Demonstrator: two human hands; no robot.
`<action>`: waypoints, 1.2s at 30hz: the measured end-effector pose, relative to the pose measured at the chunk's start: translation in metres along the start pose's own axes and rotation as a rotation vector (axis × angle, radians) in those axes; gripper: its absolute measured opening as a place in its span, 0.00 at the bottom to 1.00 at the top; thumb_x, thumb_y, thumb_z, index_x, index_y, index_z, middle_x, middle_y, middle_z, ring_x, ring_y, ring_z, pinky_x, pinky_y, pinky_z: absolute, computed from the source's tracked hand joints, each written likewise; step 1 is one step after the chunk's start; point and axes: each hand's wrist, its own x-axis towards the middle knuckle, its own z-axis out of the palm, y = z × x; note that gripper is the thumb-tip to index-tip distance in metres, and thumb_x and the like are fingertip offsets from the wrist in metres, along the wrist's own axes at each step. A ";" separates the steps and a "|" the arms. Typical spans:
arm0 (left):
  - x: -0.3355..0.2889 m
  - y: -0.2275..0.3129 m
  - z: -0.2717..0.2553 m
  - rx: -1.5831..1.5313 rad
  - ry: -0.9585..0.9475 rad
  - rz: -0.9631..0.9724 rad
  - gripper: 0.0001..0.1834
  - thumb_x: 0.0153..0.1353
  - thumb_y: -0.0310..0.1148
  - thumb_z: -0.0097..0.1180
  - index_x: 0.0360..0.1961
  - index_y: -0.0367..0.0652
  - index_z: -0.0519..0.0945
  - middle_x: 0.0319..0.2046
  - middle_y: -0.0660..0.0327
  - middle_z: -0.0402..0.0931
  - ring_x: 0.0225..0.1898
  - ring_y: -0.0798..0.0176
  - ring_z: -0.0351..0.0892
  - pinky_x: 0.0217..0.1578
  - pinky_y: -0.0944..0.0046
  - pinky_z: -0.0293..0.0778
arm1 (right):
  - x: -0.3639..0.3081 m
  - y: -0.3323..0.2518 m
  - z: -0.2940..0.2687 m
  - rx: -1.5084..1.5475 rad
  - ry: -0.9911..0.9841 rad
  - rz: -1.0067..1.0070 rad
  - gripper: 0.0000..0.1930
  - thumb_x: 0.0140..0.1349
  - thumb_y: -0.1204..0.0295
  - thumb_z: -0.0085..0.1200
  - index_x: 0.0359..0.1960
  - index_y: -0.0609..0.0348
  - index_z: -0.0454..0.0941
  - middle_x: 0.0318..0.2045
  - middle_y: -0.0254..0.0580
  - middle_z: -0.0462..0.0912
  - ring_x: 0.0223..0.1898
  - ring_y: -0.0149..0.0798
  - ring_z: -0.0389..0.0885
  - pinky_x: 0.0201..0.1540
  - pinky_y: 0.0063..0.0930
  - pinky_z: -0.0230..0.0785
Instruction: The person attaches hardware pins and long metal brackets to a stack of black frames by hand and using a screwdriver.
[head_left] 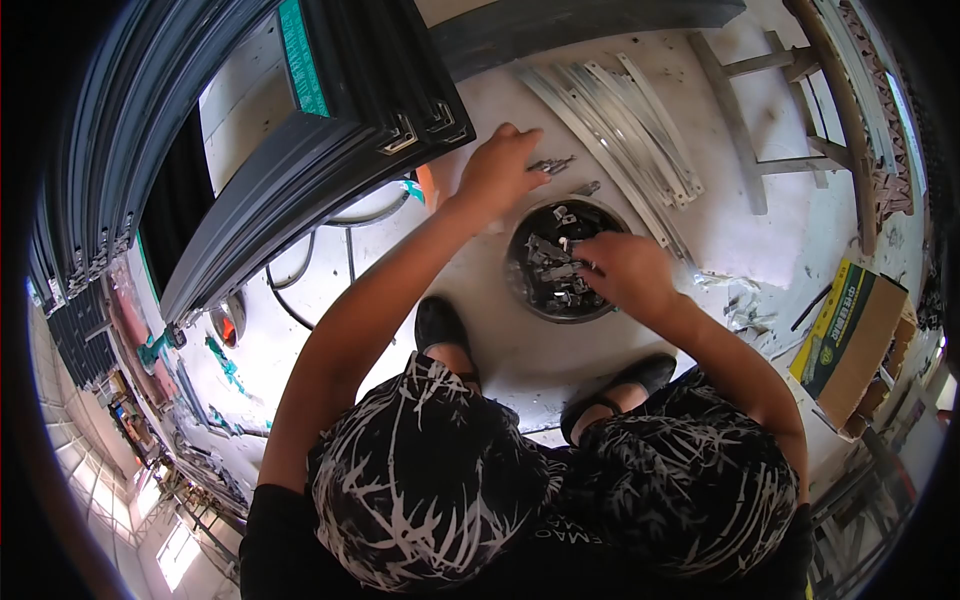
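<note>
My left hand (497, 172) is closed, reaching out beside the corner of the dark frames. Small grey metal fittings (553, 165) stick out between its thumb and fingers. A round dark tub (566, 318) stands on the floor between and ahead of my feet, with a jumble of small metal fittings (552, 262) in it. My right hand (632, 272) reaches over the tub's right rim, fingers bent down among the fittings. What its fingertips grip is hidden. Another small grey fitting (587, 188) shows just beyond the tub's far rim.
Dark frame profiles (290, 190) are stacked at the left, with a green label strip (304, 60). Long silvery metal strips (615, 130) lie beyond the tub. A metal stand (745, 130) is at the far right. A torn cardboard box (850, 340) sits at the right, near plastic scraps (748, 300).
</note>
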 end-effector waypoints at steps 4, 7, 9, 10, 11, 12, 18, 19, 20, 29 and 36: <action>-0.040 0.036 -0.016 0.142 -0.086 0.096 0.13 0.51 0.31 0.60 0.40 0.45 0.78 0.34 0.56 0.70 0.38 0.51 0.73 0.36 0.57 0.71 | -0.009 0.009 0.044 -0.149 -0.042 -0.115 0.11 0.48 0.68 0.57 0.35 0.48 0.77 0.26 0.38 0.76 0.30 0.44 0.78 0.30 0.37 0.72; -0.083 0.026 -0.005 0.105 -0.443 0.151 0.12 0.50 0.28 0.58 0.38 0.49 0.79 0.34 0.57 0.70 0.38 0.51 0.73 0.36 0.56 0.71 | -0.003 0.007 0.051 -0.204 -0.009 -0.173 0.12 0.48 0.68 0.57 0.37 0.49 0.76 0.26 0.37 0.76 0.30 0.44 0.78 0.30 0.37 0.73; -0.104 0.027 0.006 0.285 -0.491 0.207 0.08 0.53 0.29 0.51 0.34 0.52 0.79 0.35 0.59 0.70 0.39 0.53 0.74 0.36 0.58 0.73 | 0.000 0.008 0.053 -0.197 -0.042 -0.203 0.12 0.47 0.69 0.57 0.36 0.50 0.76 0.26 0.38 0.77 0.30 0.44 0.78 0.31 0.37 0.72; -0.107 0.029 0.006 0.288 -0.488 0.203 0.08 0.53 0.29 0.51 0.34 0.52 0.79 0.35 0.59 0.70 0.39 0.53 0.74 0.36 0.58 0.73 | 0.002 0.009 0.052 -0.194 -0.076 -0.229 0.12 0.47 0.69 0.58 0.36 0.50 0.76 0.27 0.39 0.77 0.30 0.45 0.78 0.31 0.37 0.72; -0.107 0.029 0.008 0.307 -0.448 0.211 0.08 0.53 0.28 0.50 0.33 0.51 0.79 0.35 0.59 0.70 0.39 0.54 0.74 0.36 0.58 0.73 | 0.005 0.012 0.048 -0.197 -0.077 -0.230 0.12 0.47 0.69 0.58 0.36 0.50 0.76 0.27 0.39 0.77 0.30 0.45 0.78 0.31 0.37 0.72; -0.108 0.032 0.007 0.325 -0.409 0.217 0.09 0.52 0.27 0.49 0.32 0.50 0.79 0.35 0.59 0.70 0.40 0.54 0.74 0.36 0.58 0.74 | 0.007 0.011 0.037 -0.071 0.022 -0.214 0.12 0.47 0.70 0.58 0.35 0.52 0.76 0.27 0.41 0.78 0.31 0.46 0.78 0.31 0.37 0.72; -0.099 0.033 0.008 0.344 -0.393 0.247 0.09 0.49 0.28 0.54 0.34 0.46 0.77 0.36 0.60 0.69 0.41 0.55 0.72 0.37 0.58 0.74 | 0.041 0.028 -0.014 0.104 0.235 0.037 0.12 0.48 0.68 0.59 0.36 0.56 0.76 0.29 0.45 0.80 0.32 0.49 0.79 0.33 0.39 0.71; -0.098 0.033 0.009 0.341 -0.399 0.257 0.09 0.49 0.28 0.54 0.34 0.46 0.77 0.36 0.60 0.69 0.41 0.55 0.72 0.37 0.58 0.74 | 0.044 0.032 -0.015 0.082 0.220 0.088 0.13 0.49 0.68 0.60 0.37 0.55 0.77 0.30 0.45 0.80 0.32 0.49 0.79 0.33 0.38 0.71; -0.096 0.032 0.008 0.273 -0.404 0.249 0.10 0.48 0.29 0.57 0.34 0.46 0.77 0.36 0.59 0.69 0.40 0.55 0.72 0.36 0.59 0.73 | 0.046 0.035 -0.013 0.083 0.224 0.096 0.13 0.49 0.68 0.60 0.37 0.55 0.77 0.30 0.45 0.80 0.32 0.49 0.79 0.33 0.38 0.71; -0.045 0.023 -0.022 -0.175 -0.088 -0.057 0.15 0.49 0.35 0.64 0.35 0.40 0.75 0.33 0.58 0.74 0.29 0.62 0.69 0.32 0.64 0.68 | 0.020 0.017 0.023 0.103 0.191 -0.054 0.09 0.50 0.65 0.60 0.28 0.54 0.76 0.24 0.42 0.78 0.28 0.48 0.78 0.31 0.39 0.70; -0.026 0.006 -0.005 -0.015 0.021 -0.025 0.17 0.49 0.38 0.65 0.36 0.40 0.76 0.32 0.58 0.74 0.32 0.56 0.73 0.34 0.61 0.69 | 0.016 -0.005 0.061 -0.178 0.015 -0.075 0.08 0.49 0.66 0.58 0.28 0.54 0.74 0.24 0.41 0.78 0.28 0.47 0.79 0.31 0.40 0.72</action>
